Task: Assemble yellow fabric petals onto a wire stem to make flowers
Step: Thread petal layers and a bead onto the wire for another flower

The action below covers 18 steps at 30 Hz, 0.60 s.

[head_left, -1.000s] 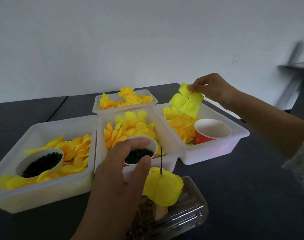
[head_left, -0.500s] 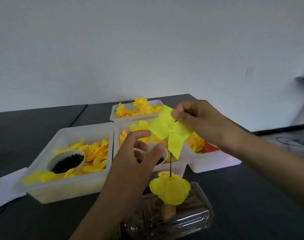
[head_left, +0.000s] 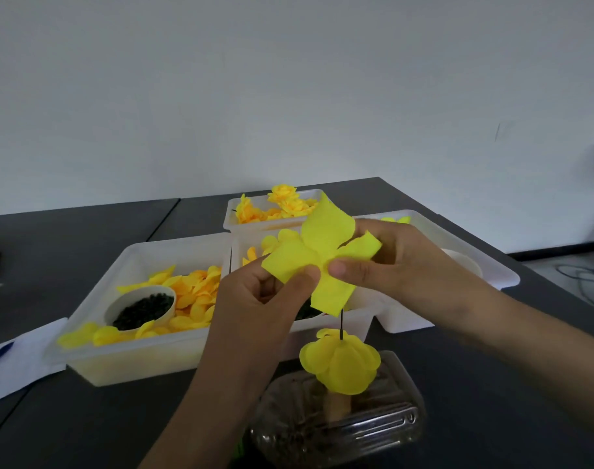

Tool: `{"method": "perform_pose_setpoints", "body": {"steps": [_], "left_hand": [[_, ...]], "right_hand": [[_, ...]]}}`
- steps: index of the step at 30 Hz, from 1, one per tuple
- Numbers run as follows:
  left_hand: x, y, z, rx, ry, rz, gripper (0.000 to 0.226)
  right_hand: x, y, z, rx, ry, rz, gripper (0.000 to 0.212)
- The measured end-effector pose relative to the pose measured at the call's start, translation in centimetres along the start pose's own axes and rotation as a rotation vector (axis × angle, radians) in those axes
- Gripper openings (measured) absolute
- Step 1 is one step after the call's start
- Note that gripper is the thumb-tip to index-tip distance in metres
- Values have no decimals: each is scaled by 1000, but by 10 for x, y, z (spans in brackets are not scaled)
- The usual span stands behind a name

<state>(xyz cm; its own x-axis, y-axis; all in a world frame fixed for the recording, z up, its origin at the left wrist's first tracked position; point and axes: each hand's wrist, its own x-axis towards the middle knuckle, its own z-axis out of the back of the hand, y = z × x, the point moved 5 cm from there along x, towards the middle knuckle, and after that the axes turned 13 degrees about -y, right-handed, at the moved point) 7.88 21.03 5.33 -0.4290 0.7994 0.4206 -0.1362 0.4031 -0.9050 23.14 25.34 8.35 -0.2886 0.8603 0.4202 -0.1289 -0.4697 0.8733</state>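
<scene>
Dark worktop (head_left: 86, 418), grey wall behind. Four white trays grouped toward the far edge. Left tray (head_left: 133, 363): loose orange-yellow petals (head_left: 194, 292) plus a white cup of dark beads (head_left: 141, 308). Middle tray (head_left: 360, 319) mostly hidden behind the hands. Right tray (head_left: 492, 265) near the right edge, contents mostly blocked. Far tray (head_left: 231, 220) closest to the far edge holds finished yellow flowers (head_left: 285, 201). White paper (head_left: 14, 370) at the left edge with something blue on it, too blurred to tell.

Clear plastic box (head_left: 339, 431) at the near edge, in front of the middle tray. Half-built yellow flower (head_left: 339, 363) sits above the box on a thin dark wire stem (head_left: 341, 324) that pokes straight up out of its top.

Both hands raised above the middle tray, nearly meeting. Left hand (head_left: 265, 302) has fingers curled, thumb pressing the lower left lobe of a flat yellow petal piece (head_left: 319, 255). Right hand (head_left: 400, 265) pinches the same piece near its centre, thumb in front, other fingers behind the right lobe. Petal piece has four lobes spread out, held between the two hands, facing the camera. Its lowest lobe hangs right above the stem tip; cannot tell if the wire touches it. Piece is apart from the flower below.
</scene>
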Motion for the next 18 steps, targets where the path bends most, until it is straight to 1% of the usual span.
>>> {"method": "perform_pose_setpoints", "body": {"steps": [2,3,5,8,11,12,14,15,16,17,18], "left_hand": [[-2,0,-2,-5,1,-3,27],[-2,0,-3,-8,-2,-9,28],[-3,1,-4,-7,-10,-18,25],[-5,7,-6,20,1,7,20],[-5,8,-8,28,13,-14,33],[-4,6,-8,13,8,-53,28],[-1,1,-6,7,-6,-156,7],[0,1,-4,39,-18,-205,3],[2,2,-3,80,-37,-251,7],[3,2,-1,100,-60,-285,7],[3,2,0,98,-75,-311,8]], "right_hand": [[-1,-3,0,69,45,-53,20],[-1,-4,0,81,59,-52,17],[-2,-4,0,78,61,-22,14],[-2,-5,2,30,2,35,9],[-4,-6,4,-109,-57,134,14],[-4,-5,6,-164,-94,160,19],[-5,-4,10,-203,-144,190,21],[-6,-5,13,-185,-158,178,16],[-5,-8,16,-154,-172,127,8],[-5,-13,19,-112,-190,31,8],[-4,-21,22,-31,-193,-106,14]]}}
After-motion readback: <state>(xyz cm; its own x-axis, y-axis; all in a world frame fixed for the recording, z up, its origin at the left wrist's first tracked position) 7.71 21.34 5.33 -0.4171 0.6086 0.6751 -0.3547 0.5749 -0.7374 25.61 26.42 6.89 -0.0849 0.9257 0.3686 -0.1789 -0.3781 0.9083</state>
